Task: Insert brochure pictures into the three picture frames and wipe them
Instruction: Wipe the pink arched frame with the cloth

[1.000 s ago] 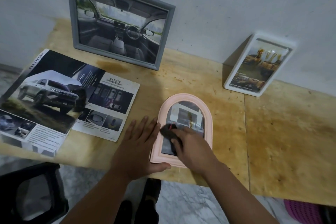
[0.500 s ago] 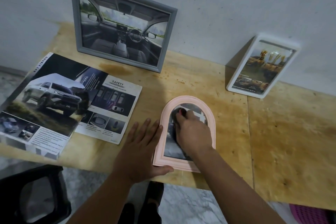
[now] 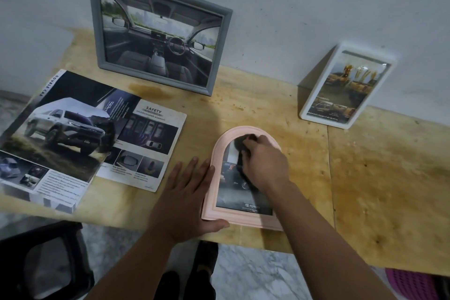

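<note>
Head cam view: step in hand looks like wiping frame 3 of 3, the pink arched frame [image 3: 243, 178], lying flat near the front edge of the wooden table [image 3: 365, 178] w/ a car brochure pic already inside. Right hand [image 3: 265, 165] is clenched round a dark cloth [image 3: 243, 141] and presses it on the glass near the arch top. Left hand [image 3: 187, 192] lies flat and open on the table, fingers splayed, palm edge against the frame's left side and thumb hooked at its bottom-left corner, bracing it, not gripping. Grey frame [image 3: 155, 29] w/ a car-interior pic and white frame [image 3: 345, 85] both lean on the wall at the back, well apart from the hands, already filled. Open brochure [image 3: 85, 136] sits left of the left hand. Next move, my guess: sweep the cloth down over the lower glass, keeping the left hand braced so the frame doesn't slide off the edge, then stand it up w/ the other 2.
</note>
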